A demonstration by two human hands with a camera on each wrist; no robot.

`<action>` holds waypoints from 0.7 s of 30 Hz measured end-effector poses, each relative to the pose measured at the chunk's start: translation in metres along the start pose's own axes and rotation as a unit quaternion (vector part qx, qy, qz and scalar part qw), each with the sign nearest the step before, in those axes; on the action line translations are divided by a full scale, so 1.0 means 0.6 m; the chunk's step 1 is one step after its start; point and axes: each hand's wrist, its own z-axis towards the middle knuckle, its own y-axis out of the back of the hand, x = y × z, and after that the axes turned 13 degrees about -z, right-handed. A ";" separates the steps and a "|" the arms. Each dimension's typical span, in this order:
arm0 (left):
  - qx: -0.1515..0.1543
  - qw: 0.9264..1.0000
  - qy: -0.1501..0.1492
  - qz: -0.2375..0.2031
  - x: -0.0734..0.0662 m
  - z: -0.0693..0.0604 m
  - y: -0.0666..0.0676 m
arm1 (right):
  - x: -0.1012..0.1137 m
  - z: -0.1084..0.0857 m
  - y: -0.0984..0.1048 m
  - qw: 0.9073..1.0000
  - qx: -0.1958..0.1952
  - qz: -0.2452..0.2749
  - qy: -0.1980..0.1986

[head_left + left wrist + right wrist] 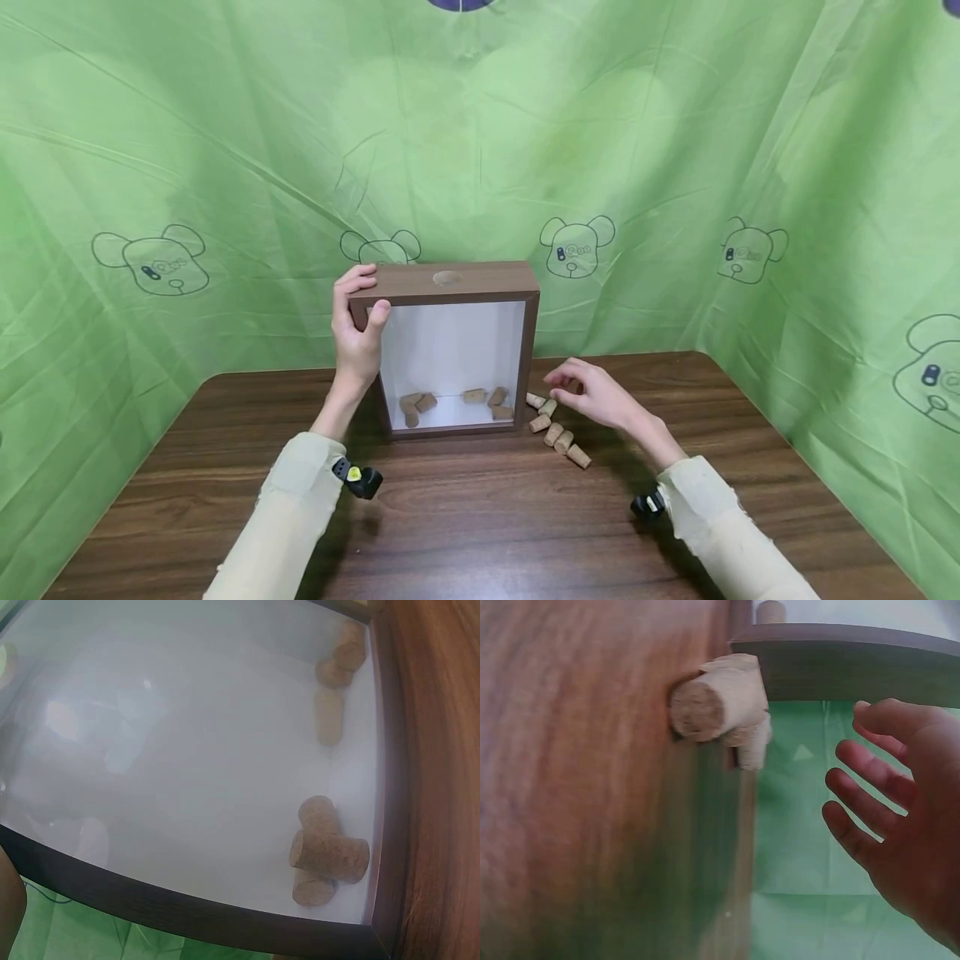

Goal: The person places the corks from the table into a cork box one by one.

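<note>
We see a brown-framed box (483, 273) standing upright on the table (465, 517), several corks (474, 397) lying along its bottom behind the clear front, and a cluster of loose corks (563, 442) just beside it on the right. The left arm reaches forward and up, and we see its left hand (356, 346) gripping the box's upper left corner, thumb on the front. We find the right arm stretched forward, its right hand (596, 392) in the air near the loose corks, fingers loosely bent, holding nothing.
</note>
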 end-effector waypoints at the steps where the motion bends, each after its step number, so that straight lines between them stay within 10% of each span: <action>1: 0.000 1.000 0.000 0.000 0.000 0.000 0.000 | -0.001 -0.002 -0.004 1.000 0.003 0.005 -0.006; 21: 0.001 1.000 -0.006 0.010 -0.002 -0.001 -0.001 | -0.016 -0.021 -0.037 0.997 0.061 0.011 -0.040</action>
